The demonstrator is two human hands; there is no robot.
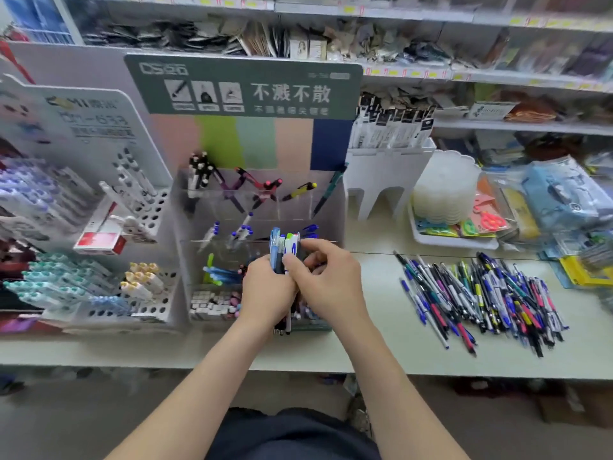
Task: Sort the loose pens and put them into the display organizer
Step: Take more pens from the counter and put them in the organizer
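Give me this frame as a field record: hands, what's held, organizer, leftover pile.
left hand: grips a bundle of pens upright, in front of the display organizer
right hand: fingers curled on the bundle's upper part, thumb on a pen
organizer contents: clear tiered compartments, a few pens in each; back-row pens lean
loose pens: large mixed pile on the counter, right of the organizer
task state: pile not yet sorted

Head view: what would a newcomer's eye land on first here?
Centre frame, two hands, left hand and right hand, grip a bundle of pens upright before the clear display organizer. To its right, a colourful heap of loose pens sprawls on the counter.
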